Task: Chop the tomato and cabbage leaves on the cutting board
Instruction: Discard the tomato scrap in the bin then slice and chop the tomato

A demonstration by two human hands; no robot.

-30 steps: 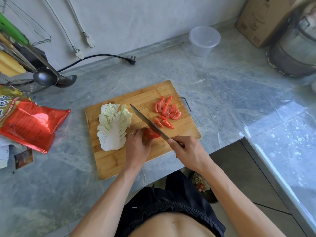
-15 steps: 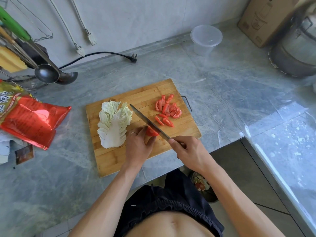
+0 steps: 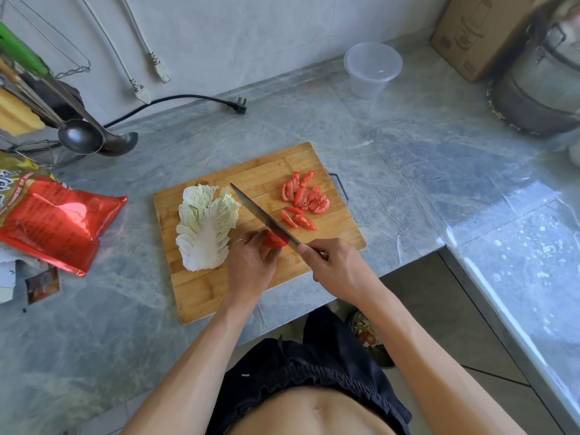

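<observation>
A wooden cutting board [image 3: 219, 296] lies on the grey stone counter. Pale green cabbage leaves [image 3: 205, 226] rest on its left half. Several cut tomato slices [image 3: 303, 197] are piled at its right side. My left hand [image 3: 249, 266] pins the remaining tomato piece [image 3: 273, 241] to the board near the front. My right hand [image 3: 337, 270] grips the handle of a knife [image 3: 262, 216]; its blade runs diagonally up-left, lying against the tomato piece.
A red snack bag [image 3: 51, 222] lies to the left of the board. Ladles [image 3: 91, 138] hang from a rack at the far left. A black plug [image 3: 237, 105] lies behind the board, a clear plastic tub [image 3: 372, 69] further back right. The counter edge drops off just right of the board.
The knife stays over the tomato piece, with its blade a little closer to my left fingers. The hands hardly move; the camera has shifted slightly.
</observation>
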